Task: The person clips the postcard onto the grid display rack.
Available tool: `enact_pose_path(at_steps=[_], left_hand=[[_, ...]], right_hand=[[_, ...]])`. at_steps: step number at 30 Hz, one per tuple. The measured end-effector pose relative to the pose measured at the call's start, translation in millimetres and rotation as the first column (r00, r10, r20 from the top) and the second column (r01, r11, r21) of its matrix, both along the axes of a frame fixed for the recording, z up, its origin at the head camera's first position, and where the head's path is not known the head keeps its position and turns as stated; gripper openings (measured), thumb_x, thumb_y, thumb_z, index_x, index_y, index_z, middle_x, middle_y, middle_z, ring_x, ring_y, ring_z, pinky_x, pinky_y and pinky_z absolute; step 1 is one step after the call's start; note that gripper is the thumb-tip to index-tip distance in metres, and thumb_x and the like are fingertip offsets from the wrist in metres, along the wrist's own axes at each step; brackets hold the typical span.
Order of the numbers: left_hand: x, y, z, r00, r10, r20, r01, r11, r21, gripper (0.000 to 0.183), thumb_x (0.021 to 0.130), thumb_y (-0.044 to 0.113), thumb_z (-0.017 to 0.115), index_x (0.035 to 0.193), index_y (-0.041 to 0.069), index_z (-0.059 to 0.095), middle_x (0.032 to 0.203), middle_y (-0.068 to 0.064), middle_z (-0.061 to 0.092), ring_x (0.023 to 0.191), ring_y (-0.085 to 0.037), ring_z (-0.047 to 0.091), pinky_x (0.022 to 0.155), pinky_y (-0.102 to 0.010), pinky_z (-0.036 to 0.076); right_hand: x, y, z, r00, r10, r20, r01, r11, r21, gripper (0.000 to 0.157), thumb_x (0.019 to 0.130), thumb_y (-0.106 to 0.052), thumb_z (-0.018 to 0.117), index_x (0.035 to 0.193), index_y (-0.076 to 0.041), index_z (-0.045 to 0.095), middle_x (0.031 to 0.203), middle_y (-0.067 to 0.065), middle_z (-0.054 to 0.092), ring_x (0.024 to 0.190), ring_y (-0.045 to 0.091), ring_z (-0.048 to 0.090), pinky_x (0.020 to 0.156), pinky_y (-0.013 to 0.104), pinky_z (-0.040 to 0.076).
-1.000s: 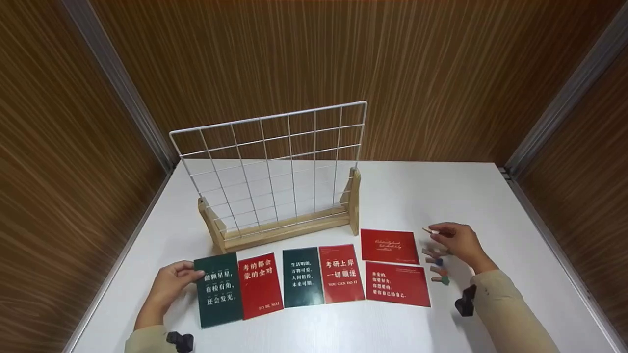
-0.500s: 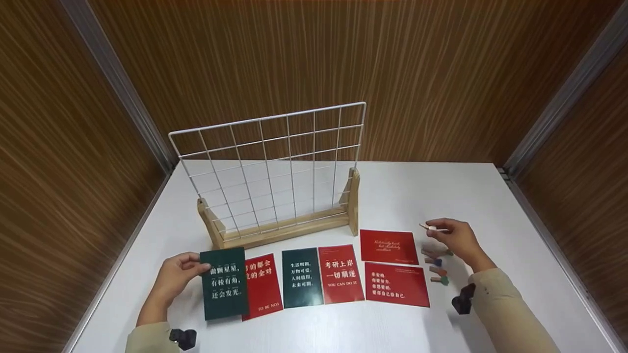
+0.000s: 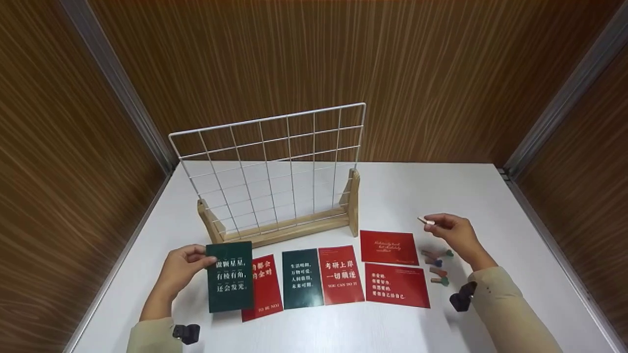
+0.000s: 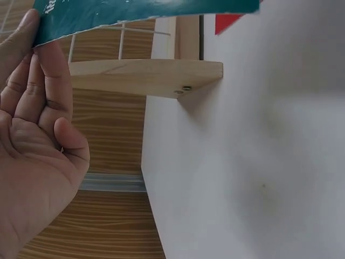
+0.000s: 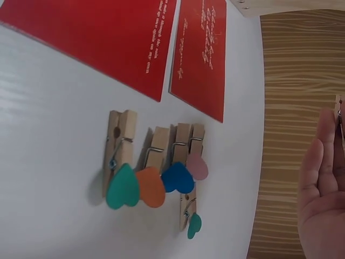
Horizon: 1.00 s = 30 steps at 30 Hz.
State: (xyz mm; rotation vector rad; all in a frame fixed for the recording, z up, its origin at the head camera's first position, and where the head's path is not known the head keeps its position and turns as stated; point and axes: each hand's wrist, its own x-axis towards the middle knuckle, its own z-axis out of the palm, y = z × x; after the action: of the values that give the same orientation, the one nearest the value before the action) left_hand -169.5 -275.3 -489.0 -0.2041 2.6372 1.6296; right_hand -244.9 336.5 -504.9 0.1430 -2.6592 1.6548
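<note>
My left hand (image 3: pixel 182 269) pinches the left edge of a dark green card (image 3: pixel 229 279) with white lettering, thumb in front. That card is held off the table and overlaps a red card (image 3: pixel 266 289) behind it. In the left wrist view the green card (image 4: pixel 156 7) is seen from its lower edge, the other fingers curving below. On the right side, my right hand (image 3: pixel 457 238) pinches a small wooden clothespin (image 3: pixel 426 221) above the table. Only a sliver of this clothespin (image 5: pixel 339 105) shows at the right wrist view's edge.
A white wire grid (image 3: pixel 289 157) leans back in a wooden stand (image 3: pixel 289 229). Before it lie another green card (image 3: pixel 301 289), a red card (image 3: pixel 342 289) and two sideways red cards (image 3: pixel 397 295). Several heart-trimmed clothespins (image 5: pixel 123 183) lie to their right. Wood-grain walls enclose the table.
The left hand has raised the green card off the table and moved it right and toward the stand, covering part of the red card. My right hand has risen slightly with the clothespin.
</note>
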Motion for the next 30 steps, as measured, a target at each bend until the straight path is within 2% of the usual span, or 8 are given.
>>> enact_pose_path(at_steps=[9,18,24,26,30], left_hand=[[-5.6,8,15.5,0.999,-0.019,-0.035,0.019,1.0,-0.01,0.023,0.084,0.016,0.074,0.098,0.001,0.066,0.091,-0.009,0.071,0.085,-0.02,0.067,0.095,-0.051,0.042],[-12.3,17,33.5,0.997,-0.025,-0.071,0.022,0.999,-0.039,0.024,0.084,0.015,0.074,0.102,0.001,0.066,0.096,-0.011,0.071,0.088,-0.021,0.066,0.094,-0.047,0.044],[-15.2,26,45.4,0.993,-0.016,-0.118,0.011,0.999,-0.046,0.024,0.084,0.013,0.074,0.102,0.0,0.066,0.097,-0.011,0.07,0.088,-0.018,0.065,0.084,-0.027,0.05],[-16.3,29,49.2,0.991,-0.007,-0.132,0.002,0.999,-0.038,0.025,0.083,0.013,0.075,0.103,0.0,0.067,0.096,-0.011,0.07,0.086,-0.017,0.065,0.082,-0.024,0.05],[-19.2,36,56.6,0.988,0.01,-0.152,-0.015,0.999,-0.033,0.026,0.083,0.014,0.075,0.104,0.0,0.067,0.096,-0.011,0.07,0.087,-0.018,0.064,0.088,-0.034,0.049]], right_hand=[[-1.2,-5,11.7,0.999,0.03,0.013,-0.029,0.996,-0.089,0.04,0.088,-0.02,0.07,0.121,0.001,0.062,0.107,0.016,0.062,0.097,0.025,0.063,0.081,0.022,0.05],[-8.2,-10,27.7,0.995,0.094,-0.037,-0.098,0.982,-0.16,0.039,0.091,-0.019,0.067,0.121,0.004,0.06,0.105,0.012,0.061,0.095,0.016,0.061,0.084,0.023,0.05],[-13.9,-17,40.8,0.99,0.119,-0.069,-0.132,0.962,-0.237,0.035,0.092,-0.016,0.064,0.123,0.001,0.061,0.107,0.006,0.06,0.098,0.016,0.061,0.085,0.024,0.049],[-15.9,-19,43.8,0.989,0.127,-0.075,-0.142,0.959,-0.247,0.034,0.093,-0.015,0.063,0.125,-0.001,0.061,0.109,0.004,0.061,0.099,0.015,0.061,0.086,0.024,0.049],[-19.7,-22,49.1,0.987,0.137,-0.084,-0.154,0.957,-0.247,0.034,0.095,-0.016,0.06,0.126,-0.003,0.06,0.115,0.003,0.061,0.102,0.013,0.06,0.086,0.024,0.048]])
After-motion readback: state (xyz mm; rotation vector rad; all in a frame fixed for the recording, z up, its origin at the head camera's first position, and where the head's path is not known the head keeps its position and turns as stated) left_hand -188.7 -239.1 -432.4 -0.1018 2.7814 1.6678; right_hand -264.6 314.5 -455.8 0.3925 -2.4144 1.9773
